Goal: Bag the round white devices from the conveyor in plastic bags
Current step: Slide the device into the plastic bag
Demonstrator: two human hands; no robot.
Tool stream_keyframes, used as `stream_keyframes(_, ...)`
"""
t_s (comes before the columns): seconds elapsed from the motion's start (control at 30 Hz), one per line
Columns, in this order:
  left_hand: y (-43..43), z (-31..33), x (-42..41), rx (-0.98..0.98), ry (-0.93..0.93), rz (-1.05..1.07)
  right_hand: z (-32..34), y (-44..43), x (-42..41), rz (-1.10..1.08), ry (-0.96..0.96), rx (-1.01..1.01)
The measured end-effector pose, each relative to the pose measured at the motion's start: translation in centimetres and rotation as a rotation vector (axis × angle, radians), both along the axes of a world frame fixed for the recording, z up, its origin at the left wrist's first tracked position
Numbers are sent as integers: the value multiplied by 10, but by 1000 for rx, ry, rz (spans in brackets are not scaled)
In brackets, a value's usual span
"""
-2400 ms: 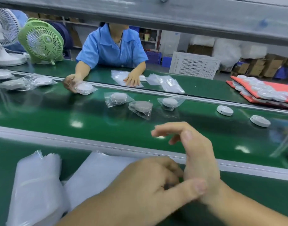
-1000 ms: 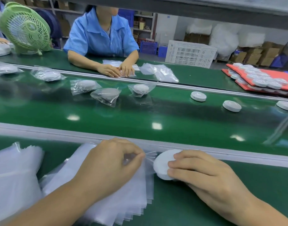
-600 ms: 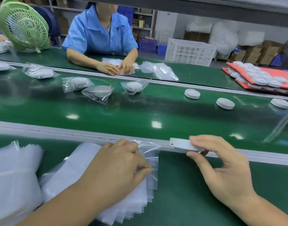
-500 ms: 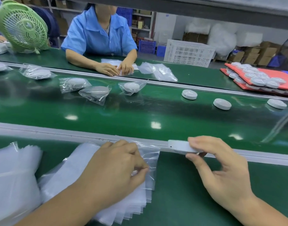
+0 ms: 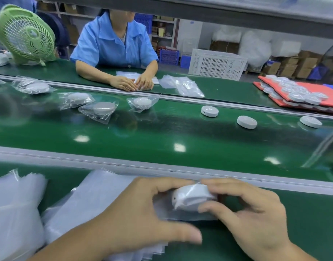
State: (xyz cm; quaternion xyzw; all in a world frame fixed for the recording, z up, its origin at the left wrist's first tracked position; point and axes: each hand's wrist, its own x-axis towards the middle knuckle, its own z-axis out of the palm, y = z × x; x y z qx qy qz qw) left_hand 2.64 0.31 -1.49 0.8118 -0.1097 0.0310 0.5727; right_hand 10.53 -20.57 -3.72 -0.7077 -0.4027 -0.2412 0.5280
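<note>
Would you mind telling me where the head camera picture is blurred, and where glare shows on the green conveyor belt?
Head view: motion blur smears the left hand, the right hand and the round white device between them; bright white reflections glare on the glossy green conveyor belt; the wide lens slightly bows the grey belt rail.

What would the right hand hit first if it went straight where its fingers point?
Probably the left hand, holding the plastic bag just beyond the white device; blur hides the gap.

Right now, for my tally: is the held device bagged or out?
Partly in: bag covers about half the device; right hand pinches its bare end.
</note>
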Motion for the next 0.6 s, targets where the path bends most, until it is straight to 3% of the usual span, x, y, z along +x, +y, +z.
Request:
stream_keyframes(0.1, -13, -4, 1, -3, -162, 199, 5, 10, -10, 54, 299, 127)
stream_keyframes(0.2, -21, -7, 2, -134, -302, 438, 13, 16, -11, 146, 544, -34)
stream_keyframes(0.3, -21, -10, 5, -156, -315, 519, 20, 23, -6, 180, 694, -174)
stream_keyframes(0.37, -15, -14, 10, 43, -392, 574, 29, 26, 10, 94, 647, -249)
stream_keyframes(0.47, -5, -15, 16, 447, -492, 551, 46, 30, 63, -96, 540, -196)
stream_keyframes(0.53, -2, -16, 18, 710, -473, 405, 56, 38, 109, -247, 442, -140)
stream_keyframes(0.6, -8, -21, 18, 824, -380, 234, 65, 50, 157, -402, 351, -149)
